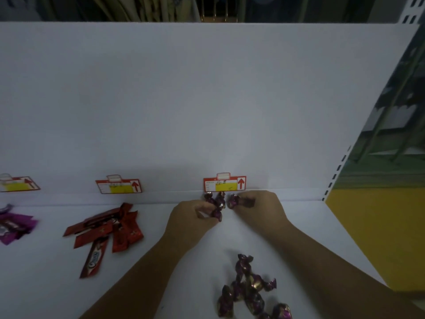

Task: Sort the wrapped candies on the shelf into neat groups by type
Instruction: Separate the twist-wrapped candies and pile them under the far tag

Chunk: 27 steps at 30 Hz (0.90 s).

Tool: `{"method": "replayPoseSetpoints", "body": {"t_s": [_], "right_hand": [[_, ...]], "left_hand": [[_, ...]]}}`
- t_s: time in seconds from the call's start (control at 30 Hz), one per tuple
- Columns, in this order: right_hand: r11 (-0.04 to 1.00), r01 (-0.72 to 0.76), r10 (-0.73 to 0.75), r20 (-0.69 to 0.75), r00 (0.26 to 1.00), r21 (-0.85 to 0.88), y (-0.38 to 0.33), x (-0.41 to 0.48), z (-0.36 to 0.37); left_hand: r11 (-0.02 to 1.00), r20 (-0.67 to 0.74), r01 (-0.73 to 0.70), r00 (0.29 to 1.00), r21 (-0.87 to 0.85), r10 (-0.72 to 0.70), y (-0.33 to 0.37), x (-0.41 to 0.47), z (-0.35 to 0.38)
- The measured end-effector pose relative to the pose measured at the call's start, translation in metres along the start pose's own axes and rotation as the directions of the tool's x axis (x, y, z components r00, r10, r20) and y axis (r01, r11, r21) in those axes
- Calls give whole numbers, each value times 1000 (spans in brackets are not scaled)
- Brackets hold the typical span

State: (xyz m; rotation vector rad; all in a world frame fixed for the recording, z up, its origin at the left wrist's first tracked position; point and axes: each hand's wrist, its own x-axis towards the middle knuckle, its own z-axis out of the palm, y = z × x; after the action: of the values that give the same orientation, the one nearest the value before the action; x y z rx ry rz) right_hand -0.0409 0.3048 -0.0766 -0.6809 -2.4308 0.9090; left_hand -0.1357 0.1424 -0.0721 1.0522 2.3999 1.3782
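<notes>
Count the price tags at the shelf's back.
3 price tags: one far left, partly cropped; one behind the red candies; one behind the left hand and right hand. More may be off-frame.

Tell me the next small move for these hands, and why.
Probably let go. The left hand and right hand each pinch one of the purple candies right at the cluster under the price tag, and a loose pile of the same kind waits nearer the front of the shelf.
</notes>
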Motion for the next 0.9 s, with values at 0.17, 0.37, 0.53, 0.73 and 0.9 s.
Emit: {"method": "replayPoseSetpoints", "body": {"t_s": [0.17, 0.37, 0.53, 0.73, 0.9], "right_hand": [[994, 10, -16, 52, 999, 107, -2, 1, -2], [979, 100, -96, -27, 995, 176, -4, -9, -23], [984, 149, -167, 216, 962, 96, -10, -15, -17], [990, 76, -63, 112, 992, -117, 6, -6, -29], [986, 33, -18, 93, 995, -165, 9, -4, -28]], "left_hand": [[1000, 5, 4, 1000, 19, -4, 1, 0, 3], [999, -57, -26, 998, -47, 23, 11, -2, 2], [998, -55, -28, 998, -52, 25, 22, -4, 11], [976, -49, -22, 998, 217, 34, 12, -8, 11], [910, -186, 67, 983, 410, 12, 7, -2, 6]]}}
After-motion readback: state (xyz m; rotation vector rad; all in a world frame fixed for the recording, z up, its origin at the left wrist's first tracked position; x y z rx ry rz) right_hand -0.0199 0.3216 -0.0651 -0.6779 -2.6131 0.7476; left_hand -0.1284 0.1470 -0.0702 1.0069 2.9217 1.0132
